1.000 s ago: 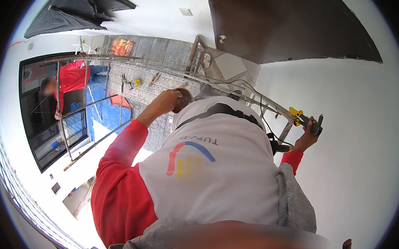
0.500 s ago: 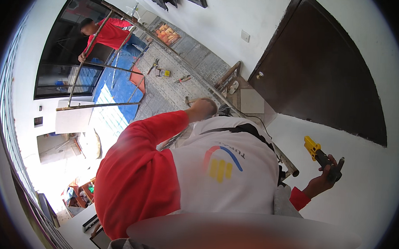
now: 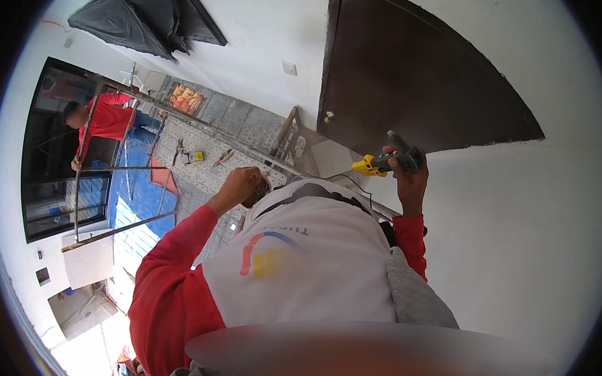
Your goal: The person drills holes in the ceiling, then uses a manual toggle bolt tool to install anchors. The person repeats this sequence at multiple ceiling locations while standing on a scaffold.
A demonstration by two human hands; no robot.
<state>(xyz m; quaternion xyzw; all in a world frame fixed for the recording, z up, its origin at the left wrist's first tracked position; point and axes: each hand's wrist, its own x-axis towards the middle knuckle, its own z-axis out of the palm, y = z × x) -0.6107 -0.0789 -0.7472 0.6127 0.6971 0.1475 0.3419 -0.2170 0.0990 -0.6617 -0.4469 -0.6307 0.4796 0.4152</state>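
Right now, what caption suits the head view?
Right hand grips a yellow-and-black tool, brown door beyond; left hand holds a rounded container.

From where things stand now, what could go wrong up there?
The yellow-and-black tool is held out in the right hand alone; if that grip loosened, it could drop, or its end might scrape the brown door or wall.

The red-handled tool lies loose on the perforated platform, so a foot could catch it or knock it away.
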